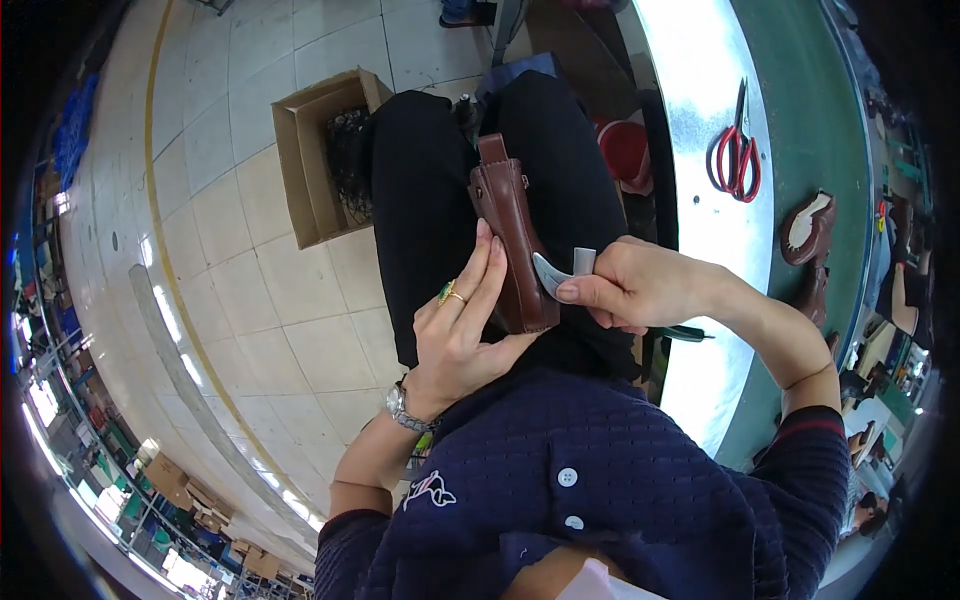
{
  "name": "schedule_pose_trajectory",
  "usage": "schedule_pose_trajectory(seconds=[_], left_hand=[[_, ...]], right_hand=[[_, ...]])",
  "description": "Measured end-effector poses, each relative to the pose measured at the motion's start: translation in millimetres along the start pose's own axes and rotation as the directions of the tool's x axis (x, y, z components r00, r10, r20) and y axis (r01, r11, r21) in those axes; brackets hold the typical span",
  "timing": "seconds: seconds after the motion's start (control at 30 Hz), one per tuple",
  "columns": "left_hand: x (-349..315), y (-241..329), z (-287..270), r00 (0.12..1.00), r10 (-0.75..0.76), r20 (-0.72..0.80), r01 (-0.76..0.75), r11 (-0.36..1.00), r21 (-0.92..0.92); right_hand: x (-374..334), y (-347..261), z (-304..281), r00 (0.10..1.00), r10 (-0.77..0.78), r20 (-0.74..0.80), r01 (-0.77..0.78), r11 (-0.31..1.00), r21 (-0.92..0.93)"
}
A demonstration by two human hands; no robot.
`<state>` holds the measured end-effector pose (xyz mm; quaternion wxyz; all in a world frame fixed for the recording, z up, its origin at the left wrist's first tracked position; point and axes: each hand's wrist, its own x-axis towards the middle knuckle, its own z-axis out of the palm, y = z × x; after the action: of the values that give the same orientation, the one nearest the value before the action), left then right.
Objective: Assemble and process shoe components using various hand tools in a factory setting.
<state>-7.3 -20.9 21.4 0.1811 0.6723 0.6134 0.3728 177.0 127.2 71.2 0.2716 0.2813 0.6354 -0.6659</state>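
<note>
A long brown leather case [515, 250] with stitched edges and a strap at its far end lies on my lap, tilted slightly. My left hand [460, 320] steadies it, two fingers stretched along its left side and the thumb near its lower end. In my right hand [640, 285] is a hooked knife [551, 277] with a curved silver blade, whose tip is at the case's right edge. A green handle end sticks out behind that hand. A short grey piece [584, 261] stands up by the fingers; what it belongs to, I cannot tell.
To my right runs a shiny metal-topped bench [700, 50] bearing red-handled scissors [737, 155]. Brown leather pieces [808, 230] lie on the green surface [800, 100] beyond. An open cardboard box [300, 170] with dark tangled material stands left of my legs. Under the bench edge is a red bucket [622, 150].
</note>
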Motion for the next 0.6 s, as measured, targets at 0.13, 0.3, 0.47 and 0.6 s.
schedule_pose_trajectory(seconds=[0.13,0.3,0.47,0.6], left_hand=[[3.3,-2.4,-2.5,1.0,-0.012,-0.014,0.013,1.0,0.007],[1.5,-6.1,-2.0,0.998,-0.065,-0.028,0.063,0.997,-0.038],[-1.4,-7.6,-3.8,0.995,-0.093,-0.039,0.092,0.995,-0.045],[-4.1,-10.2,-3.4,0.991,-0.127,-0.043,0.122,0.987,-0.109]], right_hand=[[0.9,-14.6,2.7,0.982,-0.084,-0.172,0.037,0.964,-0.262],[4.8,-15.7,23.0,0.985,0.101,-0.138,-0.067,0.97,0.234],[3.4,-28.3,36.3,0.915,-0.066,-0.398,-0.027,0.974,-0.225],[7.4,-15.0,34.7,0.892,-0.162,-0.422,0.069,0.971,-0.227]])
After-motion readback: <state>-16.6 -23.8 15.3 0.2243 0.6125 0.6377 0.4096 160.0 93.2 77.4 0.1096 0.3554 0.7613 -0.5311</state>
